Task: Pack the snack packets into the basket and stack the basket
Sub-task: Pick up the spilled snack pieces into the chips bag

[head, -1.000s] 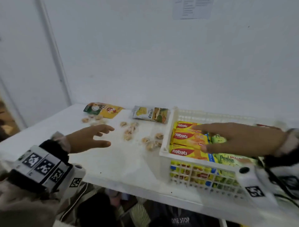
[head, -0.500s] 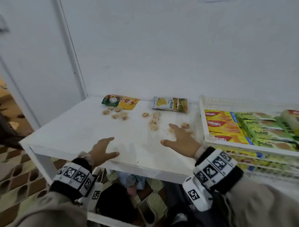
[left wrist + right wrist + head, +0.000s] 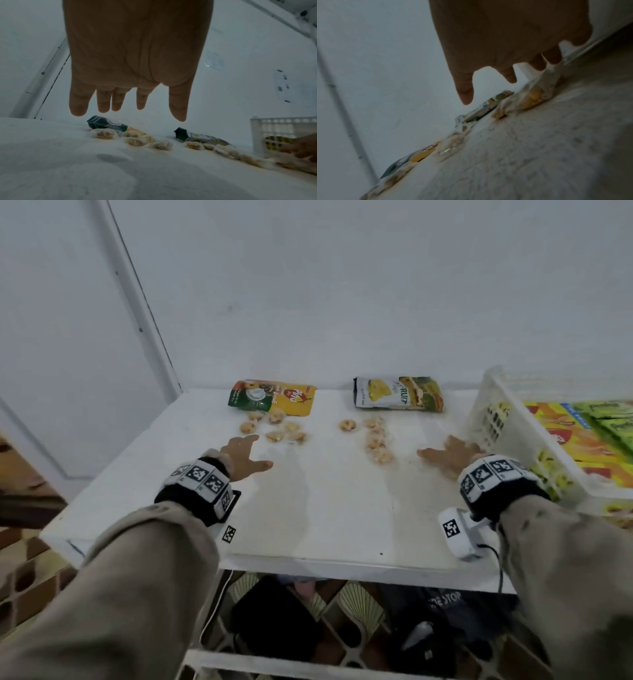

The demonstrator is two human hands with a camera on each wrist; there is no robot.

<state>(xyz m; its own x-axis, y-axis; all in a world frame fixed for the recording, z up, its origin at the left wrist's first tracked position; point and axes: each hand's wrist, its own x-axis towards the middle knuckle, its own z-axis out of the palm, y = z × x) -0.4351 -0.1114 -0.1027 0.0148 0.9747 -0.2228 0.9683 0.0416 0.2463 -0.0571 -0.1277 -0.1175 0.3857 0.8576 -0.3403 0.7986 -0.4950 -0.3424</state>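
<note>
Two clusters of small clear-wrapped snacks lie on the white table: a left cluster and a right cluster. Behind them lie a yellow-green pouch and a jackfruit pouch. The white basket at the right holds orange and green packets. My left hand hovers open just short of the left cluster, fingers spread above the snacks. My right hand is open beside the basket; its fingertips touch a wrapped snack, thumb held apart.
A white wall runs close behind the table, with a door frame at the left. The basket stands against my right hand's side. Bags and a patterned floor show under the table's front edge.
My right hand left the basket and came down onto the table left of it, among the loose snacks. My left hand reached forward to the left cluster. My view swung left.
</note>
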